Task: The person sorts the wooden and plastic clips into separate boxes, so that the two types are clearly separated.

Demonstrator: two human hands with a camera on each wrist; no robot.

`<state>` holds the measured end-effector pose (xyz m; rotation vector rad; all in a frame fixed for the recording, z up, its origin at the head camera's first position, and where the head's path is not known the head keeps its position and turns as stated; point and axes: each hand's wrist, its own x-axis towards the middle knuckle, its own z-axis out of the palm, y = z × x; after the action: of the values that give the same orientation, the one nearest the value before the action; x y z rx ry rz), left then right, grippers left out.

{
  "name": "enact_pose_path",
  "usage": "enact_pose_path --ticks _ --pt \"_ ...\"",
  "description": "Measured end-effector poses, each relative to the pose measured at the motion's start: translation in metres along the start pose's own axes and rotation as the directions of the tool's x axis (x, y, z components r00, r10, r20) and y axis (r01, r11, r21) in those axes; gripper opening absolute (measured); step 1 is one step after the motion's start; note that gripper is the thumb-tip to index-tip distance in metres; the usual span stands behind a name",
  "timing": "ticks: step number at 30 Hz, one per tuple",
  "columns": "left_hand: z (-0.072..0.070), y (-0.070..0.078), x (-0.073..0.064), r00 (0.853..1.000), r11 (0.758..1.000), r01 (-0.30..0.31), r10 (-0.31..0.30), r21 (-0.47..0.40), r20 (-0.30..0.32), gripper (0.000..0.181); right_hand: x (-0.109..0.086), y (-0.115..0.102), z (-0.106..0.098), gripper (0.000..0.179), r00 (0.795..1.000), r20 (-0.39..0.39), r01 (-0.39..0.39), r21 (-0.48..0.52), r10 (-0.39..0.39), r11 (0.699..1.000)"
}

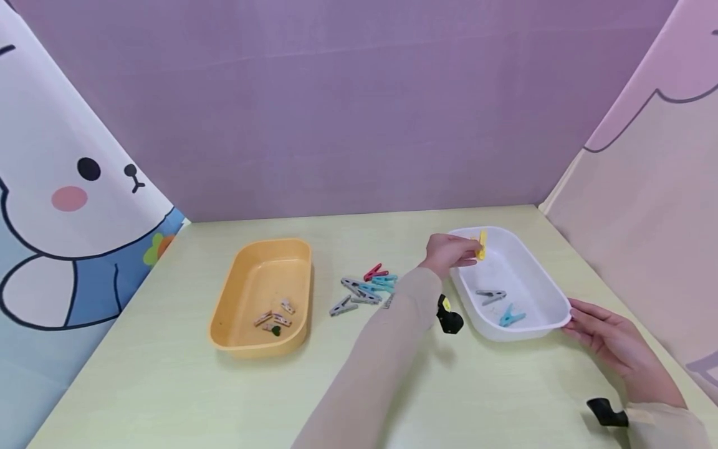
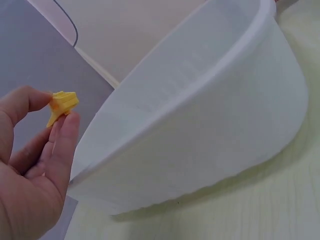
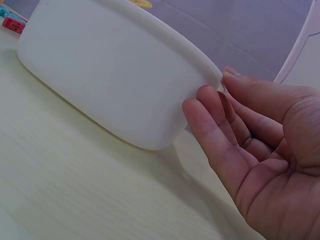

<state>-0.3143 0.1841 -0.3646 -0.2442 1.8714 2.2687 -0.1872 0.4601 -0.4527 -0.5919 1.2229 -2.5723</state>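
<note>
My left hand (image 1: 449, 252) pinches a yellow clothespin (image 1: 482, 245) between thumb and fingertips, above the left side of a white plastic basin (image 1: 521, 277). The left wrist view shows this clothespin (image 2: 63, 104) in the air, beside the basin's rim. Inside the basin lie a grey clothespin (image 1: 491, 294) and a light blue one (image 1: 510, 317). At the basin's near right corner, my right hand (image 1: 608, 340) holds the rim. In the right wrist view the thumb is at the rim, with fingertips against the outer wall (image 3: 115, 70).
Left of my left forearm is a pile of grey, blue and red clothespins (image 1: 367, 290), partly hidden by the sleeve. Farther left stands a yellow-orange basin (image 1: 263, 274) with several small wooden clothespins (image 1: 280, 320). Purple fabric (image 1: 359, 125) rises behind the table.
</note>
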Motion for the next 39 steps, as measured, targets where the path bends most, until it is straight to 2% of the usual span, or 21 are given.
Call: enact_pose_path --ticks 7,11,14,17,21,23,26,30,39 --pt "0.002 0.001 -0.002 1.0 0.998 -0.014 0.014 0.065 0.008 0.014 0.001 -0.002 0.002 0.043 1.0 -0.008 0.014 -0.01 -0.014 1.0" --pt "0.006 0.0 0.0 1.0 0.986 -0.003 0.005 0.167 -0.016 0.017 0.001 -0.002 0.001 0.044 1.0 -0.01 0.006 -0.015 -0.006 1.0" --pt "0.007 -0.003 0.002 1.0 0.967 -0.021 0.025 0.254 -0.015 0.016 0.0 -0.001 0.001 0.044 1.0 -0.015 0.004 -0.019 -0.004 1.0" --pt "0.008 -0.005 0.003 0.998 0.927 -0.062 0.064 0.37 0.007 0.015 0.0 -0.001 0.001 0.044 1.0 -0.017 0.007 -0.026 -0.007 1.0" --pt "0.008 -0.007 0.003 0.993 0.843 -0.113 0.108 0.526 0.042 0.015 0.001 -0.001 0.001 0.043 1.0 -0.017 0.004 -0.026 -0.005 1.0" --pt "0.007 -0.007 0.003 0.99 0.809 -0.138 0.128 0.571 0.058 0.013 0.001 -0.001 0.002 0.043 1.0 -0.014 0.005 -0.026 -0.005 1.0" --pt "0.006 -0.006 0.003 0.987 0.78 -0.155 0.141 0.607 0.071 0.01 0.001 -0.001 0.002 0.042 1.0 -0.008 0.008 -0.024 -0.008 1.0" --pt "0.004 -0.005 0.005 0.988 0.777 -0.152 0.124 0.611 0.087 0.008 0.001 0.0 0.001 0.044 1.0 0.005 0.015 -0.016 -0.015 1.0" --pt "0.005 -0.007 0.015 0.993 0.834 -0.114 0.075 0.539 0.093 0.01 0.001 0.001 0.0 0.045 1.0 0.003 0.013 -0.007 -0.013 1.0"
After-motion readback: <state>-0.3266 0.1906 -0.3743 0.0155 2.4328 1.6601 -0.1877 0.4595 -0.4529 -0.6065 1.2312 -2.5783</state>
